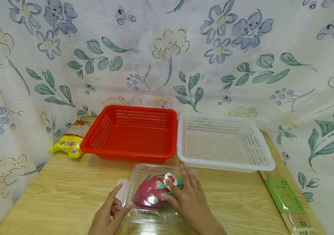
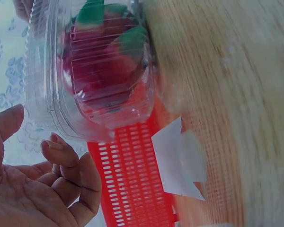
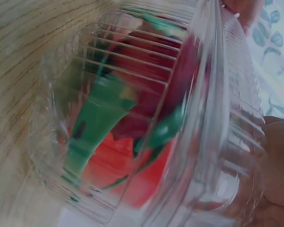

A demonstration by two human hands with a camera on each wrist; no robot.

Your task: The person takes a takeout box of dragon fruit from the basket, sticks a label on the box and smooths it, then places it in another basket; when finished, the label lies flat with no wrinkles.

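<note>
A clear plastic clamshell box [image 1: 152, 212] stands closed on the table with a pink and green dragon fruit [image 1: 149, 192] inside. On its lid is a round white sticker [image 1: 170, 177] with a small red picture. My right hand [image 1: 191, 202] lies over the right side of the lid, its index fingertip on the sticker's lower edge and the other fingers spread. At the box's front left corner is my left hand [image 1: 108, 212], thumb tip close to the rim and fingers loosely bent, holding nothing. A piece of white paper [image 2: 173, 163] lies on the table left of the box.
Behind the box stand a red basket [image 1: 134, 156] and, to its right, a white basket [image 1: 222, 164]. A yellow food packet [image 1: 70, 143] lies beside the red basket at the left. A flat package with a green label [image 1: 285, 195] lies along the table's right edge. Floral cloth [image 1: 167, 65] hangs behind.
</note>
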